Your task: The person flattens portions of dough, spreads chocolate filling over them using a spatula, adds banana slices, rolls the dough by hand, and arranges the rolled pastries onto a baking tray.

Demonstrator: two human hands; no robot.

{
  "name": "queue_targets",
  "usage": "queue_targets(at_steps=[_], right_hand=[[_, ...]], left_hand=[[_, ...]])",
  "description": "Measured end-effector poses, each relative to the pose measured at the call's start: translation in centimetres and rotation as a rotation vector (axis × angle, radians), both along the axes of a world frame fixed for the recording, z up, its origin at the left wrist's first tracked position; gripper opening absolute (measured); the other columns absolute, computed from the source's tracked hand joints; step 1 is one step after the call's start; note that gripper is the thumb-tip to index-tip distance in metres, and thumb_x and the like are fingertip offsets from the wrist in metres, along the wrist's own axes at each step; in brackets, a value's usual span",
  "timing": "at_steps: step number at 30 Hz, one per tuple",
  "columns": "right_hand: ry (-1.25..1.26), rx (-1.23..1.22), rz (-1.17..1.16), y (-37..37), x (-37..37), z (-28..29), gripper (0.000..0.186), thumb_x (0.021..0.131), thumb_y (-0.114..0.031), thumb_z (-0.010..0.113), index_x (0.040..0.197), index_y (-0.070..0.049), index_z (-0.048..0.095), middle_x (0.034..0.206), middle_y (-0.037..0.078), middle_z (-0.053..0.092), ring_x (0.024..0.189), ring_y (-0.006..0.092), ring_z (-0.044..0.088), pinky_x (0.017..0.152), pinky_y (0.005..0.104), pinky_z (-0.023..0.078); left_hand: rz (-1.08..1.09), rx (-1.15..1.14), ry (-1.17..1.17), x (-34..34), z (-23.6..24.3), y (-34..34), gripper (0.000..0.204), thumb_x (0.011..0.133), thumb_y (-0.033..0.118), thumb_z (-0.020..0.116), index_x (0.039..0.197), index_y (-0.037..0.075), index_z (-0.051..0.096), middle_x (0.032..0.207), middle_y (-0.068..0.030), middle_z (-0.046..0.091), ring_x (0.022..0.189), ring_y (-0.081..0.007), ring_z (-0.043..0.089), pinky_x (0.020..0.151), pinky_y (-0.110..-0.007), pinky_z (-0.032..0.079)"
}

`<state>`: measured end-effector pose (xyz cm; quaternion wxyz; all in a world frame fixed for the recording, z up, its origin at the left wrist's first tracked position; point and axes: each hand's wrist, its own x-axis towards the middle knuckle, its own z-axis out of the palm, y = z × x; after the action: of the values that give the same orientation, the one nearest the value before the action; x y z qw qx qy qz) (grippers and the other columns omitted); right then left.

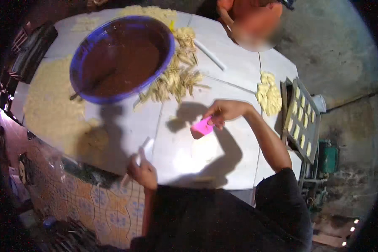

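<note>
My right hand (227, 111) is above the middle of the white table, fingers closed on a small pink plastic scraper (203, 126). Its lower edge is darkened with brown. My left hand (143, 171) is closed near the table's front edge around a slim white stick-like tool (147, 145); its exact kind is too blurred to tell. Beneath the scraper a thin pale patch (202, 148) shows on the tabletop, partly washed out by bright light. Shadows of my arm and hand fall across the table.
A large blue-purple basin (172, 46) of brown paste stands far left. Crumpled pale strips (174, 84) lie beside it, near a white rod (210, 54). At right are pale dough pieces (269, 93) and a metal tray (310, 136) of oblong pieces. Another person (256, 19) is across the table.
</note>
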<state>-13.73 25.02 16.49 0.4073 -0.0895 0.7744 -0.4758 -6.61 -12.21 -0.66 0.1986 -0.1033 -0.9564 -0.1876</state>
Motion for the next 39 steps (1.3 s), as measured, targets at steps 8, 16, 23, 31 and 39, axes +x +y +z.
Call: queue_targets(at_steps=[8,16,23,31,39], right_hand=[[0.456,0.217,-0.853,-9.0,21.8,-13.0,0.047,0.093,-0.010,0.068,0.138,-0.009,0.056,0.127,0.025,0.056,0.103,0.0397,0.062,0.089,0.0454,0.056],[0.454,0.675,-0.532,-9.4,23.2,-10.7,0.043,0.092,-0.019,0.064,0.133,-0.007,0.057,0.128,0.021,0.055,0.097,0.0433,0.062,0.090,0.0503,0.055],[0.167,0.527,-0.430,1.7,21.6,-6.4,0.025,0.087,-0.022,0.068,0.108,-0.010,0.077,0.093,0.020,0.073,0.082,0.0348,0.071,0.077,0.0419,0.054],[0.919,0.426,-0.540,-7.6,6.5,-12.0,0.037,0.088,-0.019,0.070,0.122,-0.005,0.067,0.123,0.017,0.068,0.113,0.0367,0.063,0.095,0.0439,0.053],[0.829,0.275,-0.454,-9.2,5.0,-13.7,0.034,0.083,-0.007,0.069,0.117,-0.002,0.070,0.111,0.019,0.070,0.101,0.0359,0.068,0.090,0.0410,0.056]], left_hand=[[0.050,-0.123,0.073,-0.3,-4.1,-0.4,0.050,0.091,0.009,0.059,0.138,0.026,0.063,0.123,-0.0109,0.065,0.116,-0.0322,0.059,0.101,-0.050,0.043],[0.004,-0.187,0.103,0.1,-3.4,0.0,0.053,0.091,0.014,0.064,0.142,0.028,0.059,0.128,-0.0092,0.063,0.114,-0.0296,0.060,0.098,-0.046,0.045],[0.145,-0.525,-0.105,0.5,-13.9,-6.4,0.059,0.089,0.008,0.061,0.145,0.025,0.055,0.118,-0.0190,0.064,0.106,-0.0394,0.059,0.098,-0.051,0.044],[0.015,0.007,-0.250,-5.1,-1.8,1.3,0.059,0.087,0.002,0.062,0.144,0.014,0.052,0.119,-0.0261,0.060,0.112,-0.0449,0.057,0.098,-0.053,0.044],[-0.355,0.267,-0.041,-6.1,1.2,4.3,0.041,0.083,-0.004,0.061,0.123,0.000,0.066,0.122,-0.0197,0.060,0.119,-0.0385,0.054,0.103,-0.051,0.041]])
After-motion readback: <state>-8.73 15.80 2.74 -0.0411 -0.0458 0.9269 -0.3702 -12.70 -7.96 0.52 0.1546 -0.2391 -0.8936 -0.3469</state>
